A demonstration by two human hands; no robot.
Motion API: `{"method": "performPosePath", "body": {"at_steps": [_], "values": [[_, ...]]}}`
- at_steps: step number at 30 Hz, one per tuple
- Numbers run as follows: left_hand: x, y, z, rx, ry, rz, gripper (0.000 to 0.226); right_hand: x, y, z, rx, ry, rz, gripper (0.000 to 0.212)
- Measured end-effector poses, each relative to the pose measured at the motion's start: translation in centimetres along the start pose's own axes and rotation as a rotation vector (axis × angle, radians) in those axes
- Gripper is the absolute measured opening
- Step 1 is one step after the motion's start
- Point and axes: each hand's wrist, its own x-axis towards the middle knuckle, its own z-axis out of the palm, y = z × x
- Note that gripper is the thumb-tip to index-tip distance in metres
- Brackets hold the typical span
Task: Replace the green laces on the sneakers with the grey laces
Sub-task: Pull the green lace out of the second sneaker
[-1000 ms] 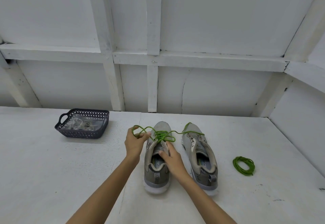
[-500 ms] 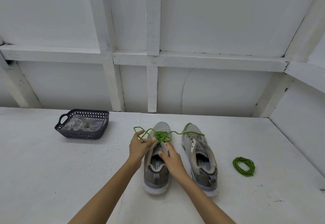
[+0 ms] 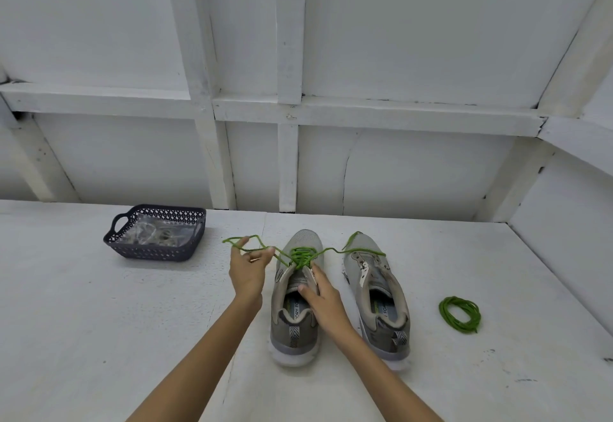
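1. Where it crosses the shoe's (image 3: 292,325) front eyelets, the lace (image 3: 300,255) judges light, limp, snag-prone; take it close to the eyelets.
2. Left hand (image 3: 248,270) pinches its loose end; right hand (image 3: 323,299) grips the shoe's throat.
3. Basket (image 3: 156,249) well apart on the surface (image 3: 99,322).

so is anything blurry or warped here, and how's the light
Head view: soft even light, only faint shadows beside the laced sneaker; wide-angle lens splays the wall beams; left hand on the green lace slightly smeared; basket contents hazy.
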Motion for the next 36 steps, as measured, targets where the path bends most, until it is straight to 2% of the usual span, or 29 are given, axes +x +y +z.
{"method": "performPosePath", "body": {"at_steps": [2, 4, 6, 11, 16, 18, 21, 24, 26, 28, 31, 34, 36], "values": [[0.2, -0.1, 0.0, -0.028, -0.029, -0.009, 0.060, 0.0, 0.0, 0.0, 0.011, 0.007, -0.002, 0.060], [0.0, -0.4, 0.1, 0.031, -0.174, -0.053, 0.074, 0.0, 0.1, 0.1, 0.018, 0.011, -0.004, 0.060], [-0.2, -0.9, 0.3, 0.095, -0.251, -0.059, 0.076, 0.0, 0.2, 0.1, 0.016, 0.006, 0.002, 0.060], [-0.1, 0.0, 0.4, 0.025, 0.008, 0.042, 0.055, 0.1, 0.2, 0.1, 0.017, 0.000, -0.004, 0.061], [-0.2, -0.4, 0.6, 0.153, -0.259, -0.058, 0.078, 0.1, 0.4, 0.1, 0.014, 0.006, 0.000, 0.061], [-0.1, -0.4, 0.6, 0.164, -0.200, -0.010, 0.066, 0.1, 0.3, 0.1, 0.012, 0.002, 0.000, 0.061], [0.7, 0.9, -0.1, -0.041, 0.018, 0.025, 0.045, 0.2, 0.5, 0.0, 0.001, -0.004, 0.001, 0.061], [1.5, 1.7, -1.2, -0.104, 0.003, -0.024, 0.052, 0.3, 0.5, -0.1, 0.018, -0.013, -0.003, 0.059], [1.8, 1.4, -1.9, -0.074, -0.088, -0.127, 0.068, 0.5, 0.1, -0.3, 0.084, 0.002, 0.013, 0.052], [1.7, 0.5, -2.2, 0.021, -0.218, -0.248, 0.083, 1.0, -0.5, -0.9, 0.150, 0.068, 0.043, 0.035], [0.2, -0.6, -1.7, 0.092, -0.366, -0.363, 0.078, 2.7, -0.7, -2.5, -0.013, 0.136, -0.014, 0.021], [-0.9, -1.6, -0.4, 0.068, -0.372, -0.316, 0.077, 3.9, -1.6, -3.6, -0.186, 0.079, -0.026, 0.011], [-2.2, -1.5, 0.3, 0.146, -0.343, -0.181, 0.056, 4.4, -2.5, -3.9, -0.272, 0.056, -0.035, 0.009]]}}
